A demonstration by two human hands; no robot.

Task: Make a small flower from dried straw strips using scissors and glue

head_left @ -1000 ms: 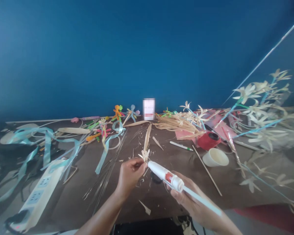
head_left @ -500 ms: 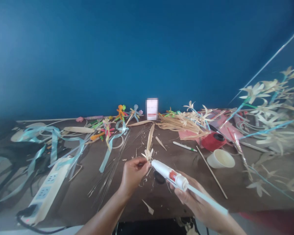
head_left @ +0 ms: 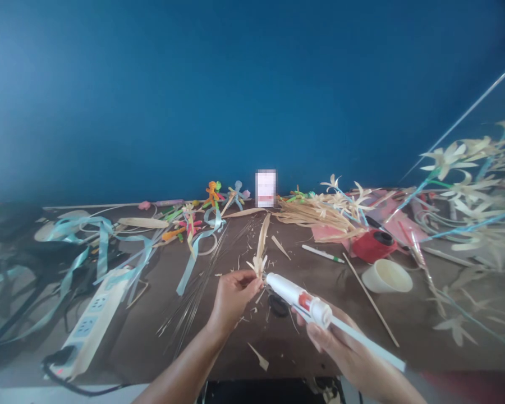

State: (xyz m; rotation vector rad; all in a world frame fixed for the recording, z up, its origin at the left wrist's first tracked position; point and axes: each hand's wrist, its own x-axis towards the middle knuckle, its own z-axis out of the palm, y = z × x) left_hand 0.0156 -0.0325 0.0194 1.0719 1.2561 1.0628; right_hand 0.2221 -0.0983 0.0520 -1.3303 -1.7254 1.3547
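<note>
1 pale-petalled flower point(head_left: 258, 265) is below the frame's centre, pinched by the left hand point(head_left: 235, 294). The right hand point(head_left: 340, 349) grips a hot-glue gun point(head_left: 284, 289), nozzle at the flower's base. Lower right: a white cup point(head_left: 372, 278); lower left: a power strip point(head_left: 93, 331).

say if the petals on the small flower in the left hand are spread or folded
Spread: the pale flower, pinched in the left hand, fans outward with gaps between its tips.

Both hands point(head_left: 234, 294) are bare, and so are the wrists point(head_left: 214, 331) and visible forearms point(head_left: 185, 363).
</note>
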